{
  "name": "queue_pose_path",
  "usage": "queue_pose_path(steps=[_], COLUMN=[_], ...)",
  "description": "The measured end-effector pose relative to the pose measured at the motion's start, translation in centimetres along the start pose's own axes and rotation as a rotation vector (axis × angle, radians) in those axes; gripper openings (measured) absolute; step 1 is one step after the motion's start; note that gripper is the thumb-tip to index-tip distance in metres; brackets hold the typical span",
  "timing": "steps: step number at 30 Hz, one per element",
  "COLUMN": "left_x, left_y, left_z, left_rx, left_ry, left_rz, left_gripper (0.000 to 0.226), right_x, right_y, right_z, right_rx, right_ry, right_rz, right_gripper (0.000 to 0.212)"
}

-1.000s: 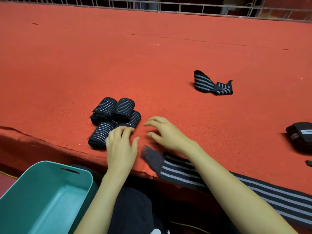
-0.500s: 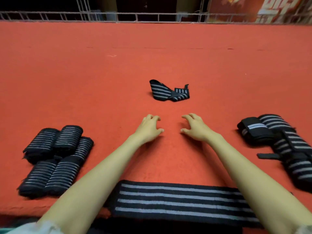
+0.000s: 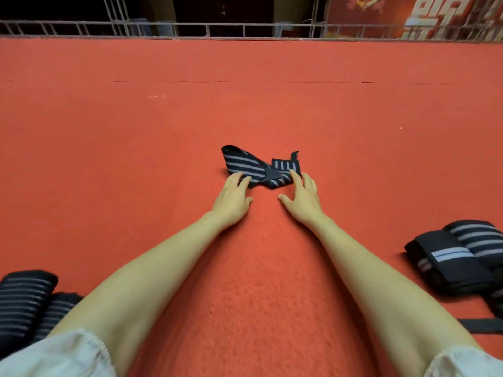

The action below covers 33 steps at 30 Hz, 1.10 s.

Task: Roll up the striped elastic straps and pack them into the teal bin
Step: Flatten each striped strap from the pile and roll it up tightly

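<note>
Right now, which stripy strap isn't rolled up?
The crumpled black, grey-striped elastic strap at the left hand and right hand; the rolls at left and bundles at right are wound up.

Fig. Wearer's arms and clothing, head-cam view.
L sleeve (image 3: 54, 355) & R sleeve (image 3: 468, 363): pale off-white fabric, lightly creased, each w/ a gathered, puckered cuff edge; only the cuff ends show, at btm corners. Forearms bare from cuff to wrist; L hand (image 3: 232, 198) & R hand (image 3: 302, 198) bare.
</note>
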<state>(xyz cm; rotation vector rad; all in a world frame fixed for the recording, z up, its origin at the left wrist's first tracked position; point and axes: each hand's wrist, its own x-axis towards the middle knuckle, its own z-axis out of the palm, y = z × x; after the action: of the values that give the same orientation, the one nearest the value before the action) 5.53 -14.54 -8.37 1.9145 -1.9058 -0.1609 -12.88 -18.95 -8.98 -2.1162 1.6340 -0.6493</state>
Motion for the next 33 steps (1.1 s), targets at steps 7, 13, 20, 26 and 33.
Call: queue_pose_path(steps=[7, 13, 20, 26, 33], left_x=[2.8, 0.9, -4.7, -12.9, -19.9], left_y=[-1.3, -0.8, 1.0, 4.0, 6.0], left_z=[2.3, 2.6, 1.6, 0.1, -2.3], left_rx=[0.078, -0.065, -0.167, -0.118, -0.358], left_ry=[0.108, 0.117, 0.187, 0.212, 0.105], left_rz=[0.099, 0.053, 0.234, 0.264, 0.177], left_gripper=[0.050, 0.052, 0.053, 0.054, 0.014], right_x=[3.5, 3.5, -5.5, -14.0, -21.8], right_y=[0.3, 1.2, -0.3, 0.2, 0.7], right_z=[1.4, 1.5, 0.4, -2.3, -4.5], right_rx=[-0.026, 0.221, 0.289, 0.378, 0.318], right_ry=[0.057, 0.118, 0.025, -0.062, -0.163], right_rz=[-0.011, -0.086, -0.236, -0.182, -0.236], right_gripper=[0.083, 0.023, 0.011, 0.011, 0.013])
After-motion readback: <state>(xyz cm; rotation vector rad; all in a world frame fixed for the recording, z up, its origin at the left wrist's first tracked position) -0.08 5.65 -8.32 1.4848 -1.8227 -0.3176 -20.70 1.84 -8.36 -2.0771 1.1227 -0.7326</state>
